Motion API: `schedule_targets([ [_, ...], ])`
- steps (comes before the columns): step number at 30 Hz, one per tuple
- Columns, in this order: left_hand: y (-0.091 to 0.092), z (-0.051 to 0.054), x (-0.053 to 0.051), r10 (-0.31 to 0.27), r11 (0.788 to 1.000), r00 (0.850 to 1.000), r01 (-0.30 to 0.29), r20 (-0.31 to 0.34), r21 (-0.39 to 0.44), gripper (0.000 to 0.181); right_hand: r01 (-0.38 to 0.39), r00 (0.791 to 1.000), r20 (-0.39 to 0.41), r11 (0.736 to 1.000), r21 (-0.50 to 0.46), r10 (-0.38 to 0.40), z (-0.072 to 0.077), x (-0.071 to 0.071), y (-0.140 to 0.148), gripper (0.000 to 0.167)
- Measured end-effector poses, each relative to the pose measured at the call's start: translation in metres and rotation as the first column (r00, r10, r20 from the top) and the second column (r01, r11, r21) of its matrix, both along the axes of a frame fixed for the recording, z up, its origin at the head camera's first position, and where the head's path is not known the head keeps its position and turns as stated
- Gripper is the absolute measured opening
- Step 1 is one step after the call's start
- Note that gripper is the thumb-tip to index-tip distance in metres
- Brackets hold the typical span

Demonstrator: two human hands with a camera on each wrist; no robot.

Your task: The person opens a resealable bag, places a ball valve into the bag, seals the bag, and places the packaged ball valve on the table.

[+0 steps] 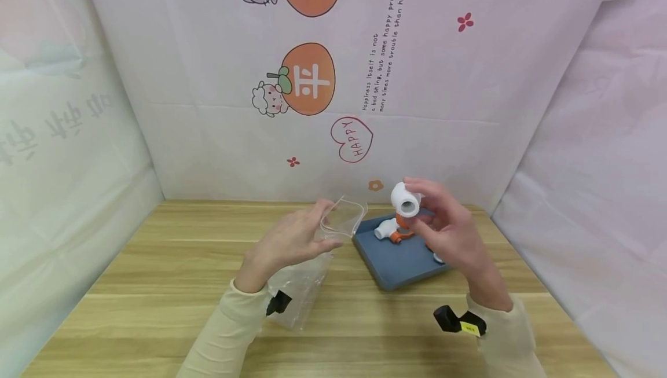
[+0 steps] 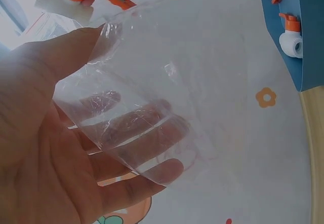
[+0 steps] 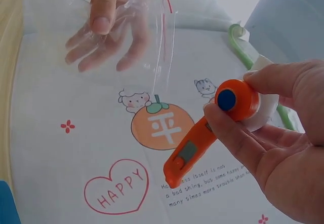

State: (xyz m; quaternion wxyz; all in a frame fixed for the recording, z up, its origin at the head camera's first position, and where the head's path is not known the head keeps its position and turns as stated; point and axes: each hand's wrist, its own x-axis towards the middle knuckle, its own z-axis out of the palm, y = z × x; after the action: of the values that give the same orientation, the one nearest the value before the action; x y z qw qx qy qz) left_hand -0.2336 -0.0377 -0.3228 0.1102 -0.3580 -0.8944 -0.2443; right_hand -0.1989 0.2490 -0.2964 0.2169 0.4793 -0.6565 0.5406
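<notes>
My right hand [image 1: 452, 233] grips a white plastic ball valve [image 1: 403, 197] above the tray, its white end toward the head camera. Seen from the right wrist, the valve's orange handle [image 3: 190, 150] points down and left, with a blue cap at its pivot. My left hand [image 1: 289, 236] holds a clear plastic zip bag [image 2: 212, 82] near its gaping mouth. The left thumb and fingers are spread apart, and the fingers show through the film. Between the two hands there is a small gap, and the valve is outside the bag.
A blue-grey tray [image 1: 393, 268] stands on the wooden table [image 1: 177, 285] under the right hand. Inside lie more white valves [image 1: 387, 228] with orange handles. Clear plastic [image 1: 299, 303] lies below the left wrist. Printed white cloth [image 1: 208, 152] walls the back and sides.
</notes>
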Motion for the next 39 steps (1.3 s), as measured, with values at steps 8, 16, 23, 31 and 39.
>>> schedule_targets([
  [8, 0.004, -0.003, 0.001, -0.013, 1.0, 1.0, 0.013, -0.019, 0.0, 0.057, -0.007, 1.0, -0.028, 1.0, -0.019, 0.007, 0.004, 0.011, -0.007, 0.056],
  [16, 0.007, -0.004, 0.003, -0.023, 0.999, 1.0, 0.023, 0.004, -0.022, 0.06, -0.102, 0.995, -0.001, 0.993, -0.067, 0.102, 0.008, 0.017, -0.01, 0.052],
  [23, 0.011, -0.003, 0.005, -0.036, 0.999, 0.999, 0.037, 0.028, -0.029, 0.063, -0.159, 0.986, 0.029, 0.978, -0.132, 0.165, 0.008, 0.022, -0.016, 0.047],
  [31, 0.015, -0.006, 0.008, -0.058, 0.997, 0.997, 0.06, 0.05, -0.039, 0.06, -0.192, 0.973, 0.106, 0.973, -0.131, 0.206, 0.003, 0.019, -0.025, 0.047],
  [39, 0.018, -0.006, 0.009, -0.069, 0.997, 0.996, 0.07, 0.056, -0.029, 0.058, -0.212, 0.967, 0.122, 0.972, -0.105, 0.224, -0.001, 0.018, -0.029, 0.045],
])
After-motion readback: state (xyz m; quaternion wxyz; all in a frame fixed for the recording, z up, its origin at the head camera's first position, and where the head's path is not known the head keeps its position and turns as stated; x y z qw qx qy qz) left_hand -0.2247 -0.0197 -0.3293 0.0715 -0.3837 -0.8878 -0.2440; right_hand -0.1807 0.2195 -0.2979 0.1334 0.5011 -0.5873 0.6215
